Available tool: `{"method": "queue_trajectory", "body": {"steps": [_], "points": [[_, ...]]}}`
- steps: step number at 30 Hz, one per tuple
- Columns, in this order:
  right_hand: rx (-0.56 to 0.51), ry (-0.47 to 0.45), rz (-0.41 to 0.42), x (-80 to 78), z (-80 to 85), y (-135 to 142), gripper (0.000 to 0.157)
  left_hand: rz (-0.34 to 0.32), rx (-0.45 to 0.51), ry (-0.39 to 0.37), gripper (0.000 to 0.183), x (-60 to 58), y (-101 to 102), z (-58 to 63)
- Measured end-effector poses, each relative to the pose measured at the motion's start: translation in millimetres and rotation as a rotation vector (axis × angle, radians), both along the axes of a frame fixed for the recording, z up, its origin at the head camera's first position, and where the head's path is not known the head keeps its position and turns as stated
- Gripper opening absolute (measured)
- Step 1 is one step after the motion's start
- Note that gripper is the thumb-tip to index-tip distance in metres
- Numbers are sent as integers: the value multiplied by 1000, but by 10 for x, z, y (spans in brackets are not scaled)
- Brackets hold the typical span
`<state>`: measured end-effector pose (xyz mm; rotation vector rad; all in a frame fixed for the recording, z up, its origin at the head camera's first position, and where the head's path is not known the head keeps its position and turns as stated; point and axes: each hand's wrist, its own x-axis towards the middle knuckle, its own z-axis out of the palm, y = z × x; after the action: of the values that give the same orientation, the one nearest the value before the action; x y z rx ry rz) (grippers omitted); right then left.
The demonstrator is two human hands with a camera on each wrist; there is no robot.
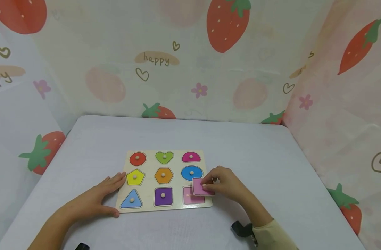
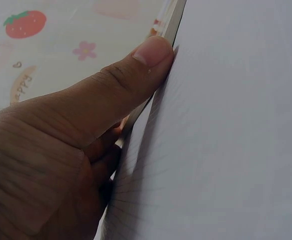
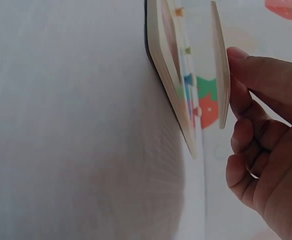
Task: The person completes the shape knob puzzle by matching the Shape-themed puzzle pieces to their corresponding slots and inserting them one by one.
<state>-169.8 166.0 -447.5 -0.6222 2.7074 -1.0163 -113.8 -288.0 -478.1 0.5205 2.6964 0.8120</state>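
A wooden shape puzzle board (image 1: pixel 148 196) lies on the white table with knobbed pieces in its slots. My right hand (image 1: pixel 226 184) pinches a pink rectangular puzzle piece (image 1: pixel 198 187) by its knob, above the board's lower right corner. In the right wrist view the piece (image 3: pixel 221 70) is raised off the board (image 3: pixel 166 70), with a gap between them. Below it shows the pink rectangular slot (image 1: pixel 190 199), partly covered by the piece. My left hand (image 1: pixel 98 197) rests at the board's left edge, fingers extended; in the left wrist view its thumb (image 2: pixel 151 52) touches that edge.
Seated in the board are a purple square (image 1: pixel 167 200), a blue oval (image 1: pixel 186 173), a yellow pentagon (image 1: pixel 132 181) and several other shapes. A black strap-like object (image 1: pixel 241 229) is by the right wrist. Strawberry-printed cloth (image 1: pixel 190 69) walls the table's back and sides.
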Motion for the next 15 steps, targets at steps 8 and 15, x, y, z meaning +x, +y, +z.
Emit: {"method": "queue_trajectory", "body": {"steps": [8, 15], "points": [[0, -45, 49, -7, -52, -142, 12, 7, -5, -5, 117, -2, 13, 15], [29, -76, 70, -31, -102, -216, 11, 13, -11, -5, 117, 1, 17, 21]]}}
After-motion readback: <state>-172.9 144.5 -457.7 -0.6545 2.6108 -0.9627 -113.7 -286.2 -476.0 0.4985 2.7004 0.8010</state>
